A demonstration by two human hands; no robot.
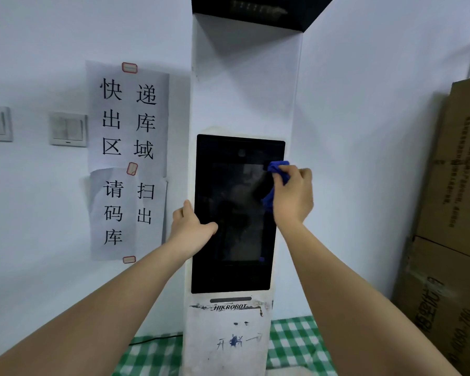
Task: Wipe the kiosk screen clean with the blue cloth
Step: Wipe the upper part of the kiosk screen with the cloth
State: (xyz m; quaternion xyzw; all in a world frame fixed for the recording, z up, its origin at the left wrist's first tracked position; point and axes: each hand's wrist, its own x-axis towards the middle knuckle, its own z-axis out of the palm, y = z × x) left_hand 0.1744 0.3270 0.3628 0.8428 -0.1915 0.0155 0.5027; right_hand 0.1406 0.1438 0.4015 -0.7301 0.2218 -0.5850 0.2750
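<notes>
Gripping the bunched blue cloth (276, 185), the right hand (292, 195) is pressing it against the upper right part of the dark screen (234, 213), fingers curled round the wad so that blue is showing above the knuckles and below the palm. The cloth is sitting right at the screen's right edge, a little below the small camera dot (241, 152) near the top. The left hand (192, 226) is bracing the kiosk (244, 90) at the screen's left border, about mid-height: its thumb is lying flat on the glass, while its fingers are reaching round the side of the white housing, where I cannot see how they are lying. The relation that matters is this: the screen is standing tall and narrow, its long axis running up and down, and nearly all of the unwiped-looking glass is lying to the left of and below the cloth. Smears and dull patches are showing across the middle and lower panel. The right hand is the nearer one to that area and is already carrying the cloth, so the next strokes probably call for sweeping leftward and then working down the panel, with the left thumb likely needing to lift off the glass as the cloth is nearing it.
</notes>
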